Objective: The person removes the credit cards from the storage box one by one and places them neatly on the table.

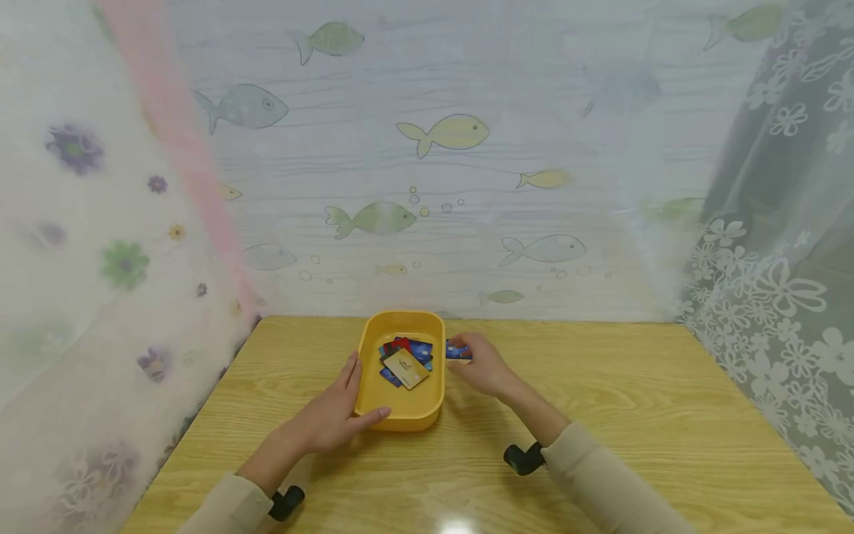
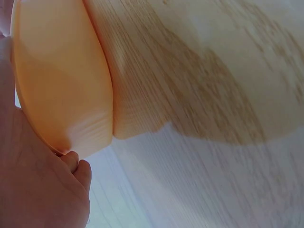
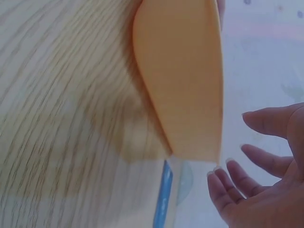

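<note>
A yellow plastic bin (image 1: pixel 437 400) stands on the wooden table with several overlapping cards inside. On top of that pile lies a gold card (image 1: pixel 405 368), with blue and red ones partly covered beneath it. My left hand (image 1: pixel 330 415) holds the bin at its near left corner, thumb over the front rim and fingers along the left side. Just outside the right wall is a blue card (image 1: pixel 458 348). Over this card hovers my right hand (image 3: pixel 266 175), fingers spread and apart from it in the right wrist view; in the head view they overlap part of it.
The wooden table (image 1: pixel 600 393) reaches back to a curtain (image 1: pixel 427 178) printed with fish. Flowered fabric (image 1: pixel 127 263) hangs on the left and lace-patterned fabric (image 1: pixel 794 326) on the right. Black devices (image 1: pixel 523 458) stick out beneath both wrists.
</note>
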The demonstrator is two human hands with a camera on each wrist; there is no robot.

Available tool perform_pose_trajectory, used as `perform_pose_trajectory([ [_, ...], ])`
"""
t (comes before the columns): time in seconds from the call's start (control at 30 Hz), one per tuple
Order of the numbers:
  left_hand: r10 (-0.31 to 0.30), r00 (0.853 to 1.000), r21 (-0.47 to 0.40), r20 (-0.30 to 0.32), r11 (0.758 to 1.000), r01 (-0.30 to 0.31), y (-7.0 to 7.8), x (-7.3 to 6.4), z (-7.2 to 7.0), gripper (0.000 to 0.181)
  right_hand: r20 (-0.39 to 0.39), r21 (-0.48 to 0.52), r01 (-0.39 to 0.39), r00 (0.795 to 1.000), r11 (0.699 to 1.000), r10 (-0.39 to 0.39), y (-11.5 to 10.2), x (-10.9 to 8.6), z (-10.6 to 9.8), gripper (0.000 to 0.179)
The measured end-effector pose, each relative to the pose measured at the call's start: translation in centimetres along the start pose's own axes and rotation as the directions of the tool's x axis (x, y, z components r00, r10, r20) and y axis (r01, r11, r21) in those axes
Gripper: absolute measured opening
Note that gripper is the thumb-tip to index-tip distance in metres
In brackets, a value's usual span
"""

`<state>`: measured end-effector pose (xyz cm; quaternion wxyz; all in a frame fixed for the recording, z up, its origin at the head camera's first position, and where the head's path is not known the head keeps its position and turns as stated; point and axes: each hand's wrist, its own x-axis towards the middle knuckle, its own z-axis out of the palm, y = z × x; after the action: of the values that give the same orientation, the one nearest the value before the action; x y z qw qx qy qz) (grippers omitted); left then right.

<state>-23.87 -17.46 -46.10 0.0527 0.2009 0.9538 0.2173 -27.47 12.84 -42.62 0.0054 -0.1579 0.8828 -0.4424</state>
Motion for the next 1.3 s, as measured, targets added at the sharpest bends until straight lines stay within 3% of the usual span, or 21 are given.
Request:
perform_pose_trajectory([
  [0.3,-0.003,1.000,-0.008,-0.003,1.000,0.003,0.0,0.0,0.0,0.109,0.034,0.011,0.088,0.995,0.996,-0.089,-1.9,0.4,1.2,0.038],
  [0.8,0.006,1.000,-0.004,-0.008,1.000,-0.006,0.1,-0.2,-0.1,0.107,0.097,0.009,0.127,0.987,0.992,-0.127,-3.8,1.5,3.9,0.033],
  [1.07,0.020,1.000,0.002,-0.014,1.000,-0.020,0.2,-0.2,-0.2,0.105,0.120,0.016,0.052,0.991,0.999,-0.054,-4.2,2.5,6.0,0.049],
  [1.3,0.029,1.000,0.014,-0.005,0.999,-0.029,0.1,-0.3,-0.3,0.106,0.089,-0.080,-0.047,0.995,0.996,0.054,-4.1,3.3,8.2,0.063],
])
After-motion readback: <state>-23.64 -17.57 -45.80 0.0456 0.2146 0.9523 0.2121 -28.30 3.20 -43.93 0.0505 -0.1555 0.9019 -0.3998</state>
